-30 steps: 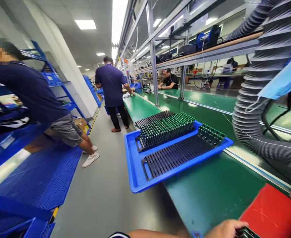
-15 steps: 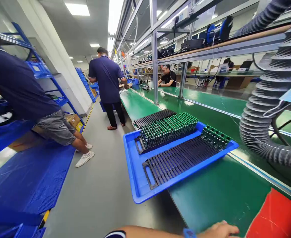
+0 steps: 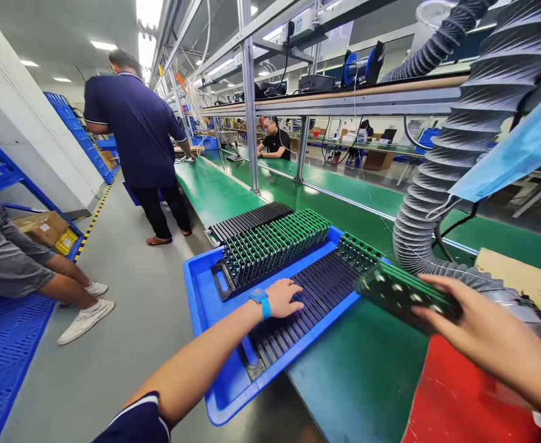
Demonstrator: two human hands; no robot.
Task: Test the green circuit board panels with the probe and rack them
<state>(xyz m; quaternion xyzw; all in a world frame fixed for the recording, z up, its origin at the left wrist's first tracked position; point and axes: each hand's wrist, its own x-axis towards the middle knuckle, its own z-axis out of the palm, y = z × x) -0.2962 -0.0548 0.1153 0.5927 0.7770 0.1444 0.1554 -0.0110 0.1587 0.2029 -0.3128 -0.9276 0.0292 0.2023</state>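
My left hand (image 3: 285, 299), with a blue watch on its wrist, rests fingers apart on the black slotted rack (image 3: 316, 289) in the blue tray (image 3: 219, 403). My right hand (image 3: 459, 314) grips a green circuit board (image 3: 404, 292), slightly blurred, beside the tray's right end. Several green boards (image 3: 356, 249) stand at the far end of that rack. A second rack behind it is filled with upright green boards (image 3: 279, 243). Another black rack (image 3: 252, 221) lies beyond the tray.
The tray overhangs the left edge of the green bench (image 3: 344, 381). A red sheet (image 3: 455, 394) lies at the right front, below a grey flexible duct (image 3: 418, 215) and a blue mask (image 3: 510, 147). One person (image 3: 136, 129) stands at the bench; another (image 3: 277, 141) sits across.
My left hand has moved up onto the rack from the bottom edge. My right hand has come into view with a board. The view has shifted, so the tray appears further left.
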